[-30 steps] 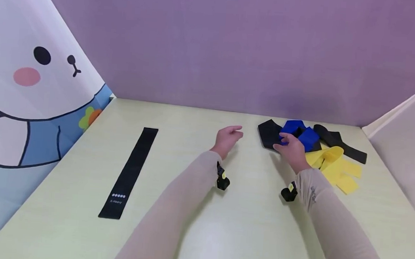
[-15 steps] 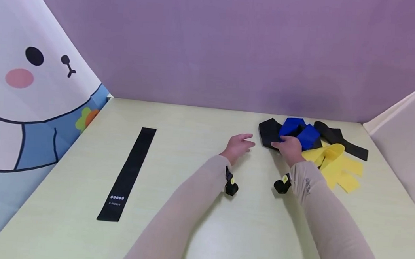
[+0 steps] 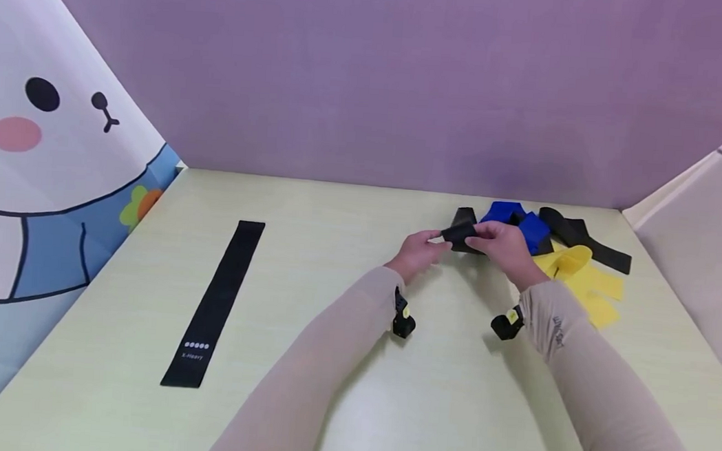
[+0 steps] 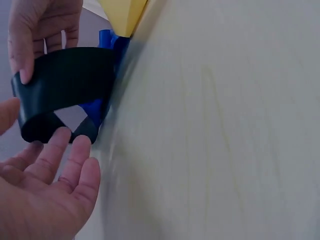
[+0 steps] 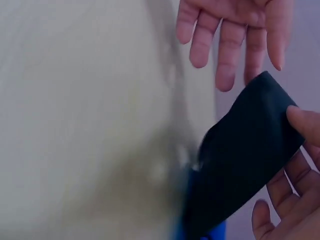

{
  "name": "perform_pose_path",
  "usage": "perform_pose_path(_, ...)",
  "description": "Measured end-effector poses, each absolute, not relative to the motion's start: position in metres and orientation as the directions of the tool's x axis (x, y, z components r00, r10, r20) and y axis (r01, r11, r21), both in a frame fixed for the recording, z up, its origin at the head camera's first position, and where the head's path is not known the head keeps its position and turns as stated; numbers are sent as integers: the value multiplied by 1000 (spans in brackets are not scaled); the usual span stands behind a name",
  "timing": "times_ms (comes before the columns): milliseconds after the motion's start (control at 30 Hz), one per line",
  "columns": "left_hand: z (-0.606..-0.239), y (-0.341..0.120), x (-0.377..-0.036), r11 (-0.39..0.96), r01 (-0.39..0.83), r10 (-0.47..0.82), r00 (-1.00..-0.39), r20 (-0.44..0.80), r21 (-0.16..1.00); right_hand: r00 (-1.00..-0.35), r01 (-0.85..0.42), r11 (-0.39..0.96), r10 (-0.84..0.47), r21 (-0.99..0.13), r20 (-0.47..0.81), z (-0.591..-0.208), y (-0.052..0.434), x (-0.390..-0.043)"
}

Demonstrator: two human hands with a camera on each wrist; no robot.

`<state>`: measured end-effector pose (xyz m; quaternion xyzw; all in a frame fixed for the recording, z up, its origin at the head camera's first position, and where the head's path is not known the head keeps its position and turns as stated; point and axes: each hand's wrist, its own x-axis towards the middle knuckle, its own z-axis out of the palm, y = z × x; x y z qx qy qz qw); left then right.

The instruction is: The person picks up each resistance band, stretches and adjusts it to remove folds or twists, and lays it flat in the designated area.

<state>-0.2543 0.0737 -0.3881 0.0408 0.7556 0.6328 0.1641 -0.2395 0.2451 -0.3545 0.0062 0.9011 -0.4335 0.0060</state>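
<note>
Right hand: pinching black band, lifted near tabletop's far right corner.
Left hand: fingers spread, tips touching band's end.
Pile: blue band, yellow band.

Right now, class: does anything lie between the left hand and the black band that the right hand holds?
Nothing visible does. The left hand is open beside the black band, its fingers at the band's lower edge. The right hand pinches the band. The blue bands lie behind it, not between.
</note>
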Motion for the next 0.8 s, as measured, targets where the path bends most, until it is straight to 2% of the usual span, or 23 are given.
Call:
perform_pose_path(200, -382, 72, -255, 69, -136, 311, -938, -151, 988, -999, -40, 660, -41, -750, 18, -330, 243, -224)
perform_pose_path(467, -360, 69, -251, -96, -79, 327, -944, -44, 992, -997, -73, 664, -40, -744, 63, -307, 237, -203)
perform_pose_path(600, -347, 68, -245, -153, -65, 335, -942, -10, 986, -996, -86, 617, -45, -782, 74, -304, 233, -196)
perform_pose_path(800, -329, 63, -234, -212, -78, 317, -949, -7, 974, -996, -84, 454, -55, -887, 67, -302, 226, -189)
